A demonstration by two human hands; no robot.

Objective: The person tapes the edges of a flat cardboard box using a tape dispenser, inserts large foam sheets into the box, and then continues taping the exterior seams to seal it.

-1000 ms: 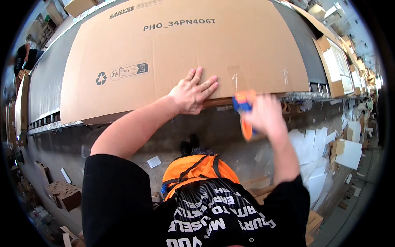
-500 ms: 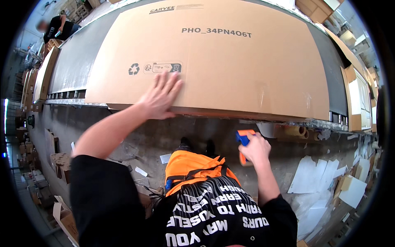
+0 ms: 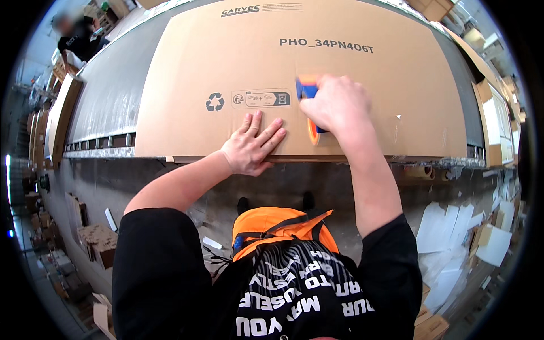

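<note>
A large, flat brown cardboard box (image 3: 226, 59) lies in front of me with dark printing on its top. My left hand (image 3: 253, 148) rests flat near the box's front edge, fingers spread and holding nothing. Over the box top, to the right of it, my right hand (image 3: 339, 103) is closed round an orange and blue tape dispenser (image 3: 309, 90). The dispenser looks slightly blurred, and my fingers cover its handle. Whether it touches the cardboard I cannot tell. A strip of clear tape (image 3: 396, 133) shows on the box near its right front edge.
The box lies on a grey conveyor (image 3: 107, 102). Another carton (image 3: 62, 116) leans at its left, and an opened carton (image 3: 493, 122) stands at its right. White sheets (image 3: 447, 232) litter the floor at right. A person (image 3: 79, 37) is at the far left.
My right hand has lifted the tape dispenser from below the front edge to above the box top. The box appears shifted right in view, and my left hand stays flat on it.
</note>
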